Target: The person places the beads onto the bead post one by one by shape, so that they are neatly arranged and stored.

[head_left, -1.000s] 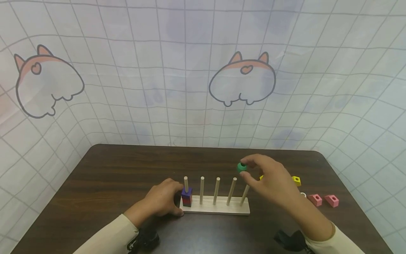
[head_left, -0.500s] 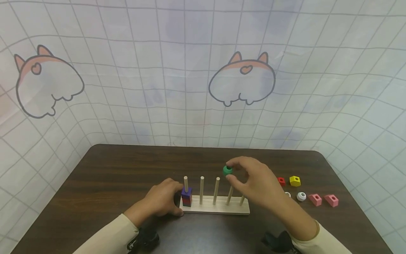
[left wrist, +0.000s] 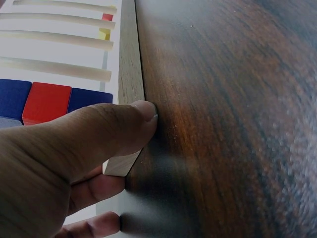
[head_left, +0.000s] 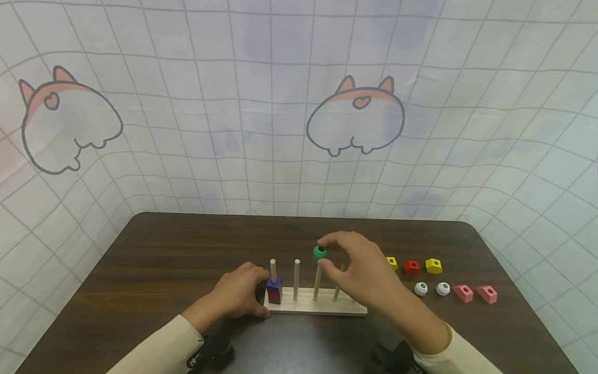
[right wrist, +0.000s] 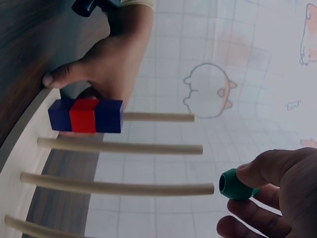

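Observation:
My left hand (head_left: 239,291) grips the left end of a wooden peg stand (head_left: 322,310), its thumb over the front edge in the left wrist view. On the leftmost peg sit stacked blocks: a blue block (right wrist: 109,116), a red block (right wrist: 83,116) and another blue block (right wrist: 60,115) at the bottom. My right hand (head_left: 366,272) pinches a green bead (head_left: 320,253) between thumb and fingers. In the right wrist view the bead's hole faces the tip of the third peg (right wrist: 119,187), with a small gap between them. The other visible pegs are bare.
On the dark table (head_left: 187,244), right of the stand, lie a red block (head_left: 411,267), two yellow blocks (head_left: 433,266), two white beads (head_left: 443,289) and two pink blocks (head_left: 487,294). A white gridded curtain (head_left: 261,130) surrounds the table's back and sides.
My right hand has carried the green bead leftward, from near the rightmost peg to the top of the third peg. My left hand has stayed on the stand's end.

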Demonstrator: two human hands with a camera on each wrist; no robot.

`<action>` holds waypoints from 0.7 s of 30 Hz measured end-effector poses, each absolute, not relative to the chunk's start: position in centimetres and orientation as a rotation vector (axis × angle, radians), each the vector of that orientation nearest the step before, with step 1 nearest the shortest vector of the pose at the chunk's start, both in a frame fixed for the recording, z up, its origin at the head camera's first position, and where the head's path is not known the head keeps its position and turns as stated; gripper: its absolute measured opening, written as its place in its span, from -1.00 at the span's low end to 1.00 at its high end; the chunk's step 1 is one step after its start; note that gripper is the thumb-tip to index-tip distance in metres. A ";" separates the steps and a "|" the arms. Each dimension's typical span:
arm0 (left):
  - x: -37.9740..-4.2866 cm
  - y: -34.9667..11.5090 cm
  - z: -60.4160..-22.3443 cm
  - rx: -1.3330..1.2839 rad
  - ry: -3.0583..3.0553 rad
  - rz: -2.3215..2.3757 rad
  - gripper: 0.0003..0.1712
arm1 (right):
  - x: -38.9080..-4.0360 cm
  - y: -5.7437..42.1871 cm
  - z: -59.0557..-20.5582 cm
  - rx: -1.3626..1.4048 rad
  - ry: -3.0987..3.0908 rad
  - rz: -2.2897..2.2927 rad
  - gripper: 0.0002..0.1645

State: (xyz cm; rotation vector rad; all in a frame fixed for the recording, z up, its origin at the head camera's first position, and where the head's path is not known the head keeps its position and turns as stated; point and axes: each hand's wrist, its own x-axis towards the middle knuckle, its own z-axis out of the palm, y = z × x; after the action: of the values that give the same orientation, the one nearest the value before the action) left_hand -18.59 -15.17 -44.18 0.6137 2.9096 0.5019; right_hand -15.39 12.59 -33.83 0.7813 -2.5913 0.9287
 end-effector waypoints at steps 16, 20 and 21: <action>-18.6 -15.2 -44.2 0.613 2.910 0.503 -0.15 | -15.2 10.2 -34.3 0.797 -2.610 1.087 -0.64; -18.6 -15.2 -44.2 0.612 2.906 0.518 -0.14 | -15.1 9.6 -34.6 0.770 -2.595 1.127 -0.63; -18.6 -15.3 -44.2 0.614 2.905 0.523 -0.14 | -15.1 9.4 -34.6 0.753 -2.594 1.135 -0.63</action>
State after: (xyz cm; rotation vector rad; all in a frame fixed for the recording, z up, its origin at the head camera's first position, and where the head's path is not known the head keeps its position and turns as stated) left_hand -18.57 -15.25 -44.18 0.6136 2.9055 0.5225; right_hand -15.09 9.40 -34.61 0.7534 -2.5943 1.1345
